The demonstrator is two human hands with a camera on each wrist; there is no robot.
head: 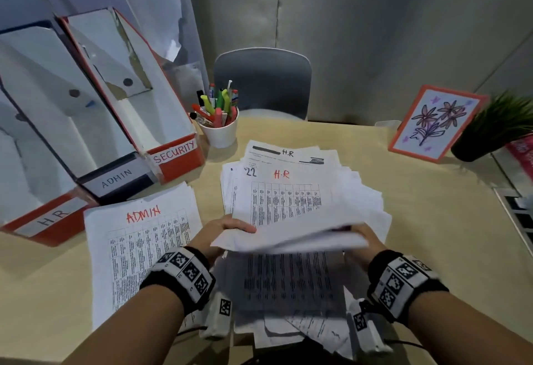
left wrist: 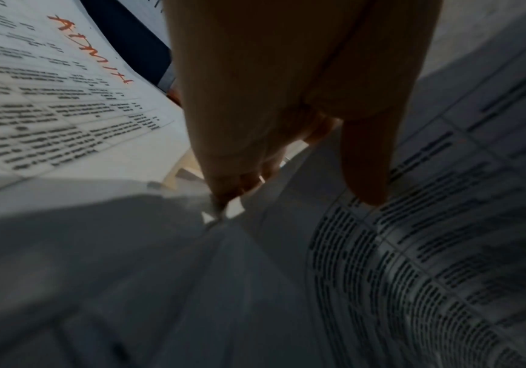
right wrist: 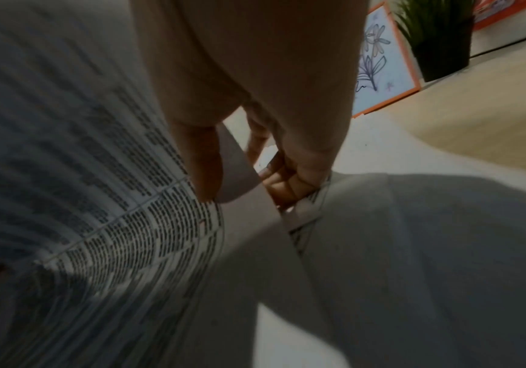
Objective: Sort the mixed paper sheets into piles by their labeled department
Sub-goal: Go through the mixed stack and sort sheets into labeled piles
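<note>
A thick, uneven bundle of sheets (head: 300, 208), its top sheet marked "H.R" in red, is lifted at its near edge above the desk. My left hand (head: 227, 227) grips the bundle's near left edge, thumb on top. My right hand (head: 364, 234) grips the near right edge (right wrist: 239, 184), fingers curled under the paper. More printed sheets (head: 288, 281) lie flat in shadow beneath. A pile topped by a sheet marked "ADMIN" (head: 144, 246) lies to the left; in the left wrist view that ADMIN sheet (left wrist: 66, 82) shows beside my left hand (left wrist: 287, 174).
Three file boxes stand at the left, labelled SECURITY (head: 173, 154), ADMIN (head: 116, 178) and H.R (head: 53, 217). A white cup of pens (head: 220, 125) stands behind the papers. A framed flower drawing (head: 435, 122) and a potted plant (head: 501, 128) sit at the right; a grey chair (head: 262, 81) is beyond the desk.
</note>
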